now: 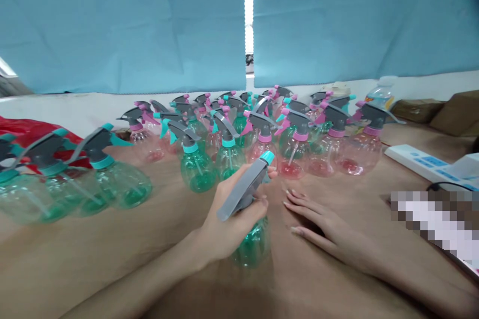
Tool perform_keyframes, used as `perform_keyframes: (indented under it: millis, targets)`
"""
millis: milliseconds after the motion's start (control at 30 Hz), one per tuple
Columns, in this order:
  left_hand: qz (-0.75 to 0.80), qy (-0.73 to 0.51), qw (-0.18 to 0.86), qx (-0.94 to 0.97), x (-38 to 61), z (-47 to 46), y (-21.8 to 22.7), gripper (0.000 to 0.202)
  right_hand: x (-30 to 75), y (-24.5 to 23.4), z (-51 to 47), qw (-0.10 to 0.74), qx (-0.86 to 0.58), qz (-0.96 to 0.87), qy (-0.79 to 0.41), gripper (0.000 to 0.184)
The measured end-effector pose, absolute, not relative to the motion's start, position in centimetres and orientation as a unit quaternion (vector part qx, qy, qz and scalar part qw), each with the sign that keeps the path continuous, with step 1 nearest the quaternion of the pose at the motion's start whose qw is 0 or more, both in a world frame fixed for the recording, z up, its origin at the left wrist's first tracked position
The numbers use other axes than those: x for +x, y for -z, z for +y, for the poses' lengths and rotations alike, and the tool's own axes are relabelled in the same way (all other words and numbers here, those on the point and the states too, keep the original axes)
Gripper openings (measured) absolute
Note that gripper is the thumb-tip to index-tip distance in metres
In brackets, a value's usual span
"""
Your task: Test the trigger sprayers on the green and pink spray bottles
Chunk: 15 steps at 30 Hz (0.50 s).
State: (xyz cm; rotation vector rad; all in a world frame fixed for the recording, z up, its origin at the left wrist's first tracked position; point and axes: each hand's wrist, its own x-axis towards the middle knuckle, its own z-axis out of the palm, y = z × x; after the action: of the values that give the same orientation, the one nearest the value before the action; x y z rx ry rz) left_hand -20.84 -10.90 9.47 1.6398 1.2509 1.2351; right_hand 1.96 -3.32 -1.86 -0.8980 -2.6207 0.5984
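My left hand (230, 214) is wrapped round the grey trigger head of a green spray bottle (252, 246) that stands on the brown table (112, 259) in front of me. The head's teal nozzle points away from me. My right hand (322, 224) lies flat on the table just right of that bottle, fingers stretched out and apart, holding nothing.
Several green and pink spray bottles (262, 129) crowd the middle of the table. More green ones (112, 179) stand at the left by a red bag (30, 129). A white box (430, 162) and brown packages (441, 109) lie at the right. Blue curtains hang behind.
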Motion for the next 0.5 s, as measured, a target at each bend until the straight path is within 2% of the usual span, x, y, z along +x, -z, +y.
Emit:
perform_keyframes:
  millis: [500]
  targets:
    - [0.495, -0.479, 0.348, 0.636, -20.77, -11.04, -9.61, 0.033, 2.02, 1.92, -3.33, 0.147, -0.313, -0.914, -0.212, 0.054]
